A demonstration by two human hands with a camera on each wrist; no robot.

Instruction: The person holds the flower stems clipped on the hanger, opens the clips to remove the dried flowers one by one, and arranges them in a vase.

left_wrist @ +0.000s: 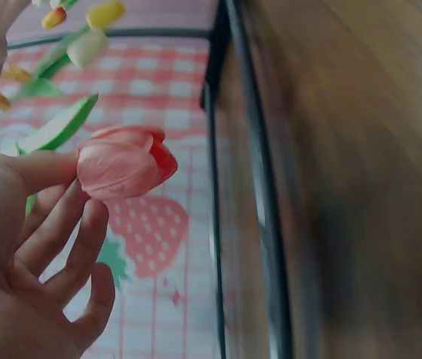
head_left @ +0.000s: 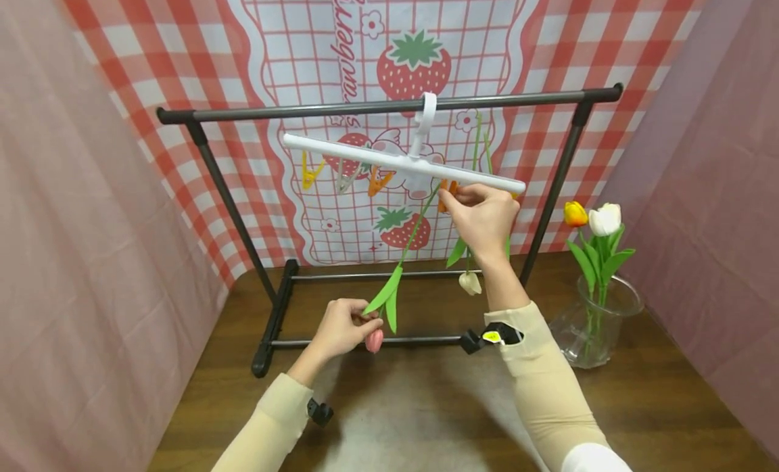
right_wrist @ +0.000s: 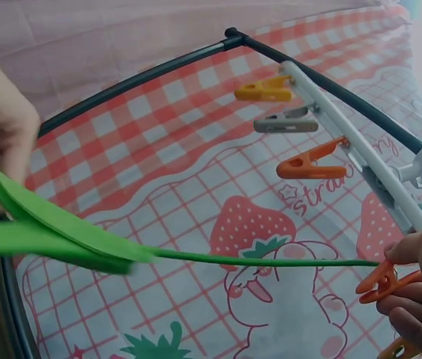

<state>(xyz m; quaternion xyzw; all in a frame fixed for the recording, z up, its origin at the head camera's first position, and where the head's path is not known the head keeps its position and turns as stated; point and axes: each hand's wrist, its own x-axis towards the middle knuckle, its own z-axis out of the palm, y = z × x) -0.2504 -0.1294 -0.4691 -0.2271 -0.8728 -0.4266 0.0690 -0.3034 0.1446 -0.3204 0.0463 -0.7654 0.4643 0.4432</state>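
Observation:
My left hand point(head_left: 337, 330) pinches a pink tulip point(left_wrist: 125, 164) by its stem close to the bloom. The flower hangs bloom down, its green leaves point(head_left: 389, 299) spread above the fingers and its stem slanting up to the right. At the upper stem end, my right hand point(head_left: 487, 218) pinches an orange clip point(right_wrist: 379, 283) on the white hanger point(head_left: 365, 153). The stem tip meets this clip; whether its jaws grip it I cannot tell. A white tulip point(head_left: 470, 282) hangs upside down by the right wrist. Further left on the hanger are yellow point(head_left: 309, 178), grey point(right_wrist: 286, 123) and orange clips point(right_wrist: 312, 164).
The hanger hooks over the top bar point(head_left: 304, 111) of a dark metal rack and tilts down to the right. A clear vase point(head_left: 584, 354) with a white tulip point(head_left: 605, 220) and an orange-yellow tulip point(head_left: 575, 214) stands at right on the wooden table point(head_left: 207, 418). A strawberry-print cloth point(head_left: 182, 46) hangs behind.

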